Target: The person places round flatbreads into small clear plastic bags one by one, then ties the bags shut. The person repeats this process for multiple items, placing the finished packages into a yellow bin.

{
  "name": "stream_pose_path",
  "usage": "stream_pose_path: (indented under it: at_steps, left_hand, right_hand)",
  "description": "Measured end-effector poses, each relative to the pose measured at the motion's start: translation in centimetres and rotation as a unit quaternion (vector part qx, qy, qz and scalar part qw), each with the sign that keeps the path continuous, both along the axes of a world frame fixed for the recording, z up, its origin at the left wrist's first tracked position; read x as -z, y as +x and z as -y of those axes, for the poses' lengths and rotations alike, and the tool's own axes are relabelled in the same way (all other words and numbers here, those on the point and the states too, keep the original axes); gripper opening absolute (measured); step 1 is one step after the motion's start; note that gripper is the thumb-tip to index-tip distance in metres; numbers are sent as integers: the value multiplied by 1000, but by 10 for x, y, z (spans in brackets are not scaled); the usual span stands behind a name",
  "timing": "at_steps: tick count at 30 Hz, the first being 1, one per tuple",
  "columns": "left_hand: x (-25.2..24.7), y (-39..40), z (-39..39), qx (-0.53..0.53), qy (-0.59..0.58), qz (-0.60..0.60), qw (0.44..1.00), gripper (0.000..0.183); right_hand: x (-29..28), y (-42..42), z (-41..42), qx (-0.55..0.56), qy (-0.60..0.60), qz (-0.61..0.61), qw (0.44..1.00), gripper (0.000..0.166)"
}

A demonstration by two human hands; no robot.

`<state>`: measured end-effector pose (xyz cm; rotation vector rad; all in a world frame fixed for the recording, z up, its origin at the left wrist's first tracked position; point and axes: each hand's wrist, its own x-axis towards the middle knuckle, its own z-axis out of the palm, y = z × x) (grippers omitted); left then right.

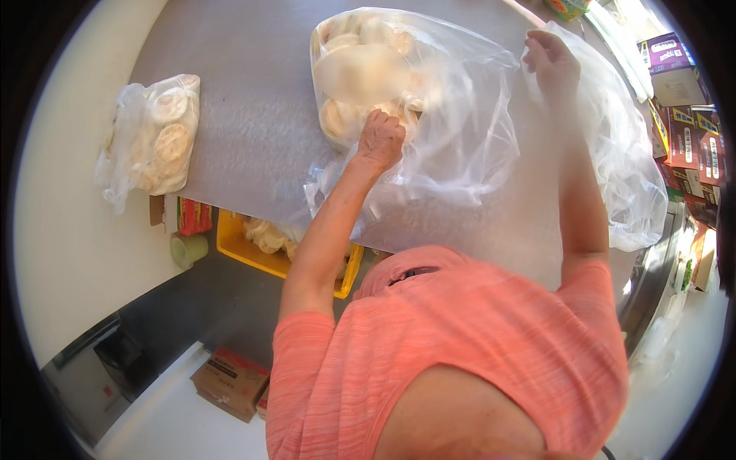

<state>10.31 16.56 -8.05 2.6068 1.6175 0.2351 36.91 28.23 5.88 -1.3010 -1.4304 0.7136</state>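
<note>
A large clear plastic bag [468,109] of round flat breads [339,118] lies on the grey table, its loose mouth spread toward the right. My left hand [382,141] is curled closed on the plastic at the near side of the breads. Farther right, my right hand [551,60] is raised at the edge of a heap of thin plastic bags [624,167]. Its fingers are bent and slightly blurred, and whether they pinch the plastic is unclear. A smaller tied bag of flat breads [169,138] sits at the table's left edge.
Below the near table edge stands a yellow crate [253,256] with more breads in it. A green tub [188,251] is beside it. Several printed cartons [690,138] are stacked at the right. On the lower left rests a cardboard box [230,382].
</note>
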Motion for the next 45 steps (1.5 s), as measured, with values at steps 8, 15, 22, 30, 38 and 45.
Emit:
stream_pose_path:
  at_steps: [8,15,22,30,38,45]
  left_hand:
    - [-76,-60,37,-110,32,448,887,10]
    - [-112,-115,82,-226,123,526,811,11]
    - [-85,-63,119,-252,56,340,904,15]
    - [9,-52,141,-326,-76,357,872,20]
    - [26,-58,176,-396,-112,424,807,40]
    - [20,-47,203,-412,-23,356,838,24]
  right_hand:
    - [73,-94,53,-387,4,330,861,21]
    - [123,-146,5,-318,-39,587,743,26]
    - [132,-109,-48,-233,151,511,813,26]
    - [118,-114,-44,-197,230,473,828,25]
    - [127,-122,6,-447,-213,55,867,47]
    - [134,-135,28,-467,-259,49,844,47]
